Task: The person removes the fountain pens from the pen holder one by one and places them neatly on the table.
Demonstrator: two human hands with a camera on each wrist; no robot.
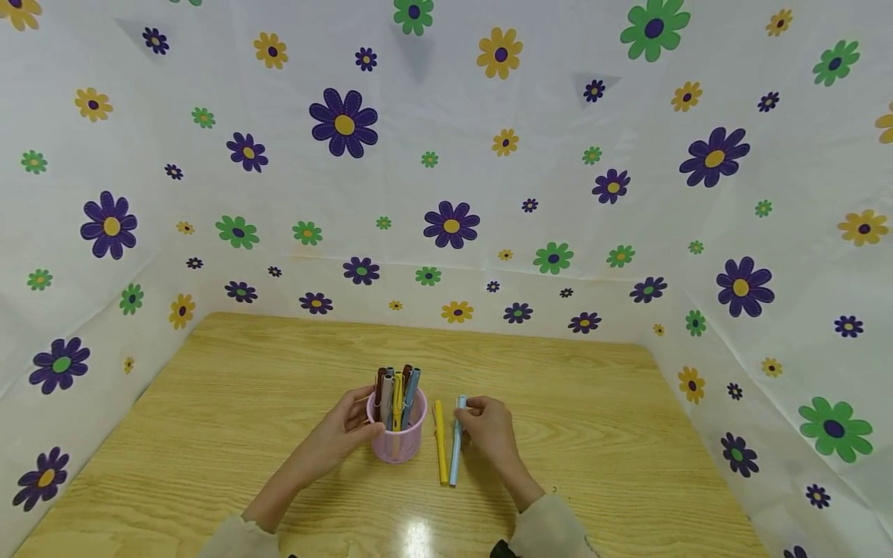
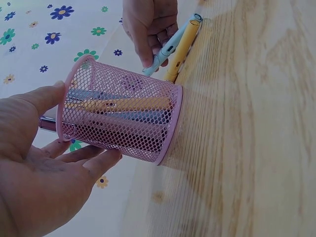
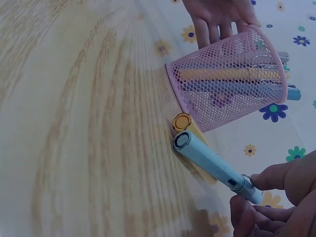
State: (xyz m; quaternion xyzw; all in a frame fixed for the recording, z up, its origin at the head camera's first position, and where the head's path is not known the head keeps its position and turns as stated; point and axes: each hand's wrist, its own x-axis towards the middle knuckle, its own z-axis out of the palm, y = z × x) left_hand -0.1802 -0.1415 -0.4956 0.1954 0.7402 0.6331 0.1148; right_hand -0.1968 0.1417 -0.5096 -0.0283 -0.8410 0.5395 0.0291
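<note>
A pink mesh pen cup (image 1: 406,449) stands upright on the table, with several pens (image 1: 397,403) in brown, grey, yellow and blue inside it. My left hand (image 1: 336,439) holds the cup from its left side, thumb at the rim and fingers along the mesh (image 2: 133,89). To the cup's right lies a yellow pen (image 1: 440,449). Beside that, my right hand (image 1: 491,430) pinches a light blue pen (image 1: 456,459) by its capped end. In the right wrist view the light blue pen (image 3: 210,162) slants close to the yellow pen (image 3: 182,121), its free end near the tabletop.
The wooden table (image 1: 600,434) stretches out around both hands. White cloth (image 1: 391,186) printed with flowers closes off the back and both sides. A bright light reflection shows near the table's front.
</note>
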